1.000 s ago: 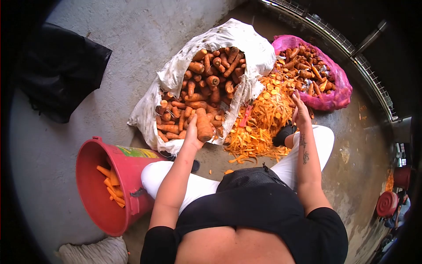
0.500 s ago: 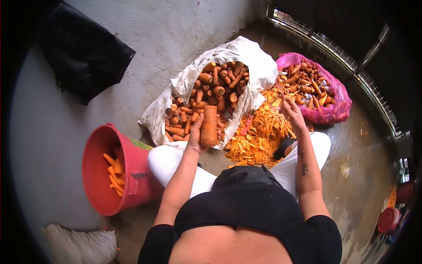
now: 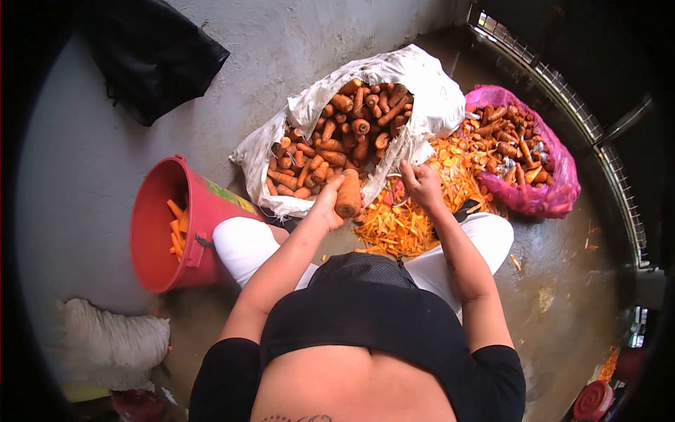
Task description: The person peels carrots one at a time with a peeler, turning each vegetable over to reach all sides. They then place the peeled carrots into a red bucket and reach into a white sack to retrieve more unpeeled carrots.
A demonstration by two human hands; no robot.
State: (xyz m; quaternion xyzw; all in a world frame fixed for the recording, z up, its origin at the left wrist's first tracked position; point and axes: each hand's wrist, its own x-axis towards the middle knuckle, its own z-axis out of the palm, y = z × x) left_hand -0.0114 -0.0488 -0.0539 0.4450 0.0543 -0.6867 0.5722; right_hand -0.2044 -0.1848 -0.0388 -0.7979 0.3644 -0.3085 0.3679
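Note:
My left hand (image 3: 328, 205) is wrapped round a thick unpeeled carrot (image 3: 348, 194), held up in front of the white sack. My right hand (image 3: 423, 186) is closed, just right of the carrot and apart from it; what its fingers hold is too small to make out. Beyond my hands the open white sack (image 3: 434, 84) is full of unpeeled carrots (image 3: 333, 145). Below and beyond my right hand lies a heap of orange peelings (image 3: 394, 228), with a red object partly showing in it. At the left, a red bucket (image 3: 223, 228) holds peeled carrots (image 3: 176, 228).
A pink mesh bag (image 3: 562, 179) of carrot pieces stands at the right. Black sheeting (image 3: 158, 60) hangs at the upper left wall. A pale sack (image 3: 116, 341) lies at the lower left, and a red round item (image 3: 593, 401) at the lower right.
My right hand has come left and nearer to the carrot, its fingers now more tightly closed. The carrot in my left hand has tilted. The whole view has shifted a little.

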